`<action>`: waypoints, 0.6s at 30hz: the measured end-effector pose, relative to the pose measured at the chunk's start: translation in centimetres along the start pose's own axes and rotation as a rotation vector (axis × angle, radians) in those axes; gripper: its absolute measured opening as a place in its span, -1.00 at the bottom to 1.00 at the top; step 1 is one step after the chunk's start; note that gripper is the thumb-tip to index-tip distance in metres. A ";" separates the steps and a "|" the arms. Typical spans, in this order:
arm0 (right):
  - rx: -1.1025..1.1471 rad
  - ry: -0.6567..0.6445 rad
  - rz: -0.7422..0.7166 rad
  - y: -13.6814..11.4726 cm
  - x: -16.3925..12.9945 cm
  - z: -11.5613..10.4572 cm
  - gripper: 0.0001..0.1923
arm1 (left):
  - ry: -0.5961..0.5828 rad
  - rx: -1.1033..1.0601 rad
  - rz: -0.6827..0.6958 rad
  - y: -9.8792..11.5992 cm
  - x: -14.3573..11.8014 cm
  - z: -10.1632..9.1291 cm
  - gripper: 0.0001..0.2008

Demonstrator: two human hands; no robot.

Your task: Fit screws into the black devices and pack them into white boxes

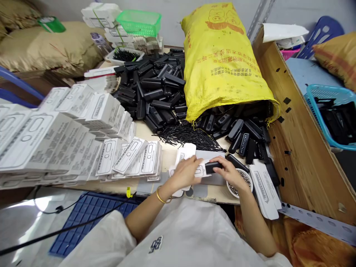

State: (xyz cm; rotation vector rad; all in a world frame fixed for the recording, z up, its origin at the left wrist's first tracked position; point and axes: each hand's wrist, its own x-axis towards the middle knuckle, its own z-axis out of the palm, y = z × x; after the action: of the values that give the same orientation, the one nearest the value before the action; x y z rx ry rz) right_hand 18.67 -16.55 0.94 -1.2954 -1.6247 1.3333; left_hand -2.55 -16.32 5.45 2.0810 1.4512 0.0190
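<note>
My left hand [184, 173] is closed on a white printed card [199, 171] near the table's front edge. My right hand [230, 172] grips an oblong black plastic case [212, 167] between thumb and fingers, and its left end meets the card. More white cards [187, 149] lie under and just beyond my left hand. Close to my right wrist stands a white bowl [230, 190] of small shiny metal pieces [243, 179], partly covered by the hand. Thin black sticks or ties [191, 136] lie in a heap beyond both hands.
Stacks of printed cards [55, 137] fill the left side. A yellow sack [222, 66] spills black cases [244, 133] onto the table, beside a larger pile [158, 85]. A wooden board [300, 129] walls off the right. More cards [264, 189] lie at the right front.
</note>
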 end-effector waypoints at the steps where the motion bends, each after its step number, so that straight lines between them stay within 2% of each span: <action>1: -0.032 -0.012 -0.024 -0.4 0.5 0.4 -0.76 | -0.009 -0.042 0.017 0.2 0.1 0.4 -0.42; 4: -0.116 0.159 0.023 -0.5 3.2 1.3 -0.72 | 0.095 -0.210 -0.019 0.0 0.3 1.0 -0.41; 6: -0.321 0.270 0.136 0.2 5.4 1.1 -0.77 | 0.208 -0.359 0.018 -0.2 0.5 1.1 -0.41; 8: -0.529 0.287 0.224 1.0 7.4 0.6 -0.93 | 0.287 -0.549 0.087 -0.1 0.6 1.3 -0.39; 10: -0.600 0.265 0.260 1.8 8.7 0.1 -0.84 | 0.296 -0.723 0.155 0.5 0.7 1.9 -0.35; 13: -0.606 0.244 0.274 2.5 9.4 -0.1 -0.76 | 0.284 -0.850 0.199 1.8 1.3 3.5 -0.33; 16: -0.591 0.264 0.267 2.5 9.0 -0.6 -0.83 | 0.334 -0.846 0.125 2.6 2.2 5.0 -0.32; 18: -0.564 0.316 0.252 2.0 7.8 -1.8 -0.89 | 0.351 -0.788 0.067 2.7 2.7 5.4 -0.31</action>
State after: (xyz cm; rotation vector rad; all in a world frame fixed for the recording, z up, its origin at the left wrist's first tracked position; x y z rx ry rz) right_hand 18.55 -8.58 -1.23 -1.9841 -1.7070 0.7574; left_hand 2.64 -17.11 1.41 1.4993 1.2667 0.8748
